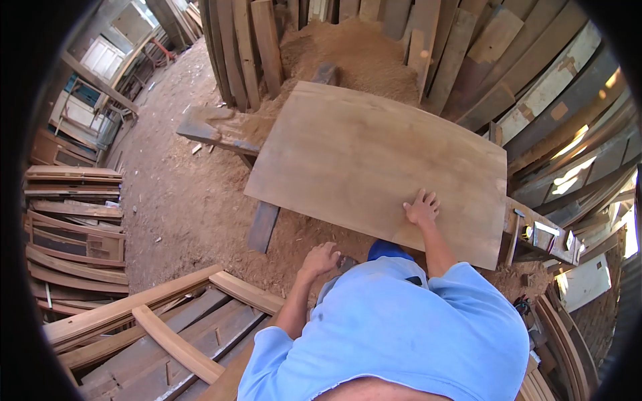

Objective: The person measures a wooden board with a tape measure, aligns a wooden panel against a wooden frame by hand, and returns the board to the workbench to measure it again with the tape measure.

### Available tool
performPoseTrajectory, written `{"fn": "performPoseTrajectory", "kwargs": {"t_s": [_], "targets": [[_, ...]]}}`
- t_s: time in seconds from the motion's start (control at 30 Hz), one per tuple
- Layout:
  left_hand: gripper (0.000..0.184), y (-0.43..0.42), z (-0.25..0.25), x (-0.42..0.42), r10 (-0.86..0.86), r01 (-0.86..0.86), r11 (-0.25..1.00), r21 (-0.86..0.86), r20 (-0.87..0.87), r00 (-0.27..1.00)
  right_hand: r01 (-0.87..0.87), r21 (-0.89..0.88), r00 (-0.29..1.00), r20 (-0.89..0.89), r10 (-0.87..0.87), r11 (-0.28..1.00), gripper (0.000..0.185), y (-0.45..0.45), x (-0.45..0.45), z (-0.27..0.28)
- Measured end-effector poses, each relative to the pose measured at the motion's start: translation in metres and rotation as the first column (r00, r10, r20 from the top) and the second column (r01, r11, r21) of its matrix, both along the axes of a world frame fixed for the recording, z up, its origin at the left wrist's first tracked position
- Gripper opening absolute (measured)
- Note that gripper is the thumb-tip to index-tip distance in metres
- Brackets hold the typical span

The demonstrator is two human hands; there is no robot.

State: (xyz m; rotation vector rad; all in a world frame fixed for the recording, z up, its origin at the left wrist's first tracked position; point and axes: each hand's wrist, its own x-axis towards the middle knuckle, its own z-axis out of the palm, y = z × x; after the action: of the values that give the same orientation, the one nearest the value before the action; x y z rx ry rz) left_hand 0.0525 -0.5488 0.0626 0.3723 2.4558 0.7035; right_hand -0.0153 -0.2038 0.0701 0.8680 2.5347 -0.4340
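A broad, flat brown wooden panel (374,160) lies across a rough wooden support (217,127), sloping slightly in my view. My right hand (422,208) rests palm down on the panel near its front edge, fingers spread. Off the panel's near side, my left hand (322,259) hangs over the sawdust floor with its fingers loosely bent, and nothing shows in it. Close beside its fingertips is a small dark shape (346,264) that I cannot make out.
Wooden frames (180,341) lie at the lower left, and stacked panels (75,234) stand farther left. Upright boards (461,60) lean behind the panel. A bench (545,234) with small tools is at the right. Sawdust and shavings (180,194) cover the floor.
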Motion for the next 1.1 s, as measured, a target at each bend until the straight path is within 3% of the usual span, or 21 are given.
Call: {"fn": "performPoseTrajectory", "kwargs": {"t_s": [0.1,0.17,0.2,0.27,0.3,0.37,0.57,0.63,0.8,1.1], "targets": [[0.052,0.009,0.011,-0.009,0.009,-0.005,0.999,-0.045,0.089,0.996,-0.009,0.024,1.000,0.022,0.008,1.000,0.082,0.003,-0.006,-0.007],[0.052,0.024,0.032,-0.011,0.102,-0.089,0.993,-0.079,0.174,0.979,-0.017,0.033,0.999,0.052,0.015,0.999,0.082,0.004,-0.016,-0.004],[0.052,0.024,0.017,-0.009,0.107,-0.094,0.992,-0.082,0.180,0.978,-0.021,0.039,1.000,0.016,0.020,0.999,0.082,0.005,-0.020,-0.002],[0.063,0.024,-0.015,-0.001,0.164,-0.165,0.986,0.031,0.032,0.986,-0.032,0.036,0.999,-0.003,0.032,0.999,0.083,0.008,-0.032,-0.005],[0.063,0.028,-0.022,0.002,0.170,-0.171,0.985,0.023,0.046,0.984,-0.041,0.040,0.999,-0.019,0.042,0.998,0.082,0.015,-0.042,-0.011],[0.066,0.043,-0.009,0.001,0.215,-0.257,0.965,-0.058,-0.391,0.895,-0.055,0.038,0.998,-0.018,0.056,0.998,0.082,0.024,-0.060,-0.017],[0.069,0.078,0.002,-0.046,0.118,-0.177,0.978,-0.113,-0.399,0.909,-0.156,0.114,0.976,-0.134,0.171,0.981,0.070,0.042,-0.092,-0.031],[0.070,0.087,-0.002,-0.064,0.089,-0.149,0.982,-0.113,-0.420,0.903,-0.118,0.196,0.943,-0.286,0.172,0.973,0.060,0.044,-0.093,-0.041],[0.071,0.114,-0.005,-0.116,0.009,-0.097,0.981,-0.170,-0.456,0.890,-0.036,0.257,0.929,-0.348,0.127,0.966,0.052,0.038,-0.095,-0.048],[0.062,0.163,-0.024,-0.162,0.080,-0.211,0.952,-0.223,-0.484,0.871,-0.015,0.248,0.910,-0.399,0.116,0.969,0.050,0.039,-0.098,-0.046]]}}
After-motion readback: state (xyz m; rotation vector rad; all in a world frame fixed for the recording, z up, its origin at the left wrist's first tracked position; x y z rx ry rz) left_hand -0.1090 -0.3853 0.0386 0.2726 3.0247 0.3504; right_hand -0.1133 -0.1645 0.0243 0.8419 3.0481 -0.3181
